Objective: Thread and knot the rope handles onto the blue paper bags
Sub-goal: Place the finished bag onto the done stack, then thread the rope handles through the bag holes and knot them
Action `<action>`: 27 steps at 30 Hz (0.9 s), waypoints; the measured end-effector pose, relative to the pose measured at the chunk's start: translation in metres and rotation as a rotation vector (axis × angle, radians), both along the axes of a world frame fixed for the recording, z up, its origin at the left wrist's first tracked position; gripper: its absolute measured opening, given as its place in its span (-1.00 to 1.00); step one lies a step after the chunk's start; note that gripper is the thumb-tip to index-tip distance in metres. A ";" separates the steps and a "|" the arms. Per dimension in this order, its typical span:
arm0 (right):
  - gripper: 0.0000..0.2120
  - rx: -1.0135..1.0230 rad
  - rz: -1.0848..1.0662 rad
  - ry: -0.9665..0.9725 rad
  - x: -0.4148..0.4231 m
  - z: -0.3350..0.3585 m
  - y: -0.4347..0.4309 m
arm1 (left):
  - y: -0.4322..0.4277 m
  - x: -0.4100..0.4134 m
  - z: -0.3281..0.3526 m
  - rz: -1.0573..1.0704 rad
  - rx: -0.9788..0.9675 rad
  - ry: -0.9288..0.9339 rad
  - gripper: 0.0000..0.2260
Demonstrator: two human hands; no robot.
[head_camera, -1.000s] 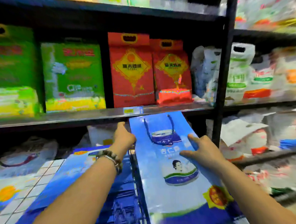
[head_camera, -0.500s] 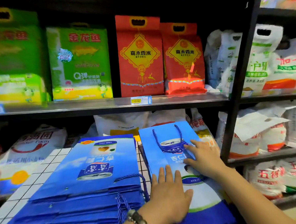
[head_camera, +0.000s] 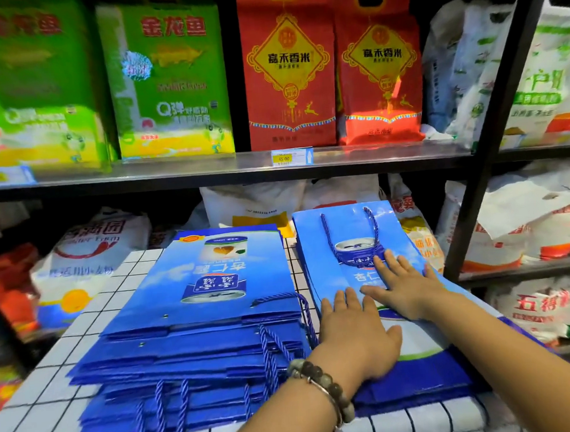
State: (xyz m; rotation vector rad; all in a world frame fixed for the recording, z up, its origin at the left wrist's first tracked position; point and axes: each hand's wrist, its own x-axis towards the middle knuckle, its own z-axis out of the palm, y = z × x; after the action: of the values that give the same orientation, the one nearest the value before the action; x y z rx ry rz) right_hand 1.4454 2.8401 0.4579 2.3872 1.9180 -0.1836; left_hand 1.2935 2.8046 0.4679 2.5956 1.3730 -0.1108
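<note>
blue bag (head_camera: 315,244) lies flat on top of the right pile (head_camera: 402,398), on the right side of the white grid-lined table (head_camera: 85,328). its mouth points away, toward the shelves. its rope handle (head_camera: 326,236) is a dark blue twisted loop lying on the upper face, with both ends up near the far edge and the bend down by the printed cup.

left hand (head_camera: 352,337) rests palm down on the near half of the bag, fingers straight and close together, holding nothing. a bead bracelet (head_camera: 322,385) sits on that wrist. right hand (head_camera: 403,285) lies flat just beyond it, fingers spread wide, their tips reaching the bottom of the rope loop; it grips nothing either. the two hands are close, the right thumb almost at the left fingertips.

left pile (head_camera: 215,305) of the same bags sits just beside, fanned toward the near edge, print upside down from this side. loose ropes (head_camera: 267,352) trail from its layers, some hanging over the front.

behind, a metal shelf (head_camera: 208,167) carries green sacks (head_camera: 167,80) and red sacks (head_camera: 289,70), with a yellow price tag (head_camera: 290,157) on its lip. white sacks (head_camera: 90,246) fill the lower shelves; their print is blurred.
</note>
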 end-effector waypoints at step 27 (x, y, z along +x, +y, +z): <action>-0.76 0.181 0.110 1.179 -0.123 0.058 -0.073 | -0.037 -0.170 0.010 0.340 0.373 -0.123 -0.49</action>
State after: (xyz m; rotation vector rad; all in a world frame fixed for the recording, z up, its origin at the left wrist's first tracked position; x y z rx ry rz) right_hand 1.3224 2.7667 0.5161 2.4570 2.4650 -1.8039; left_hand 1.1235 2.7674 0.4779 2.5367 1.9142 0.3838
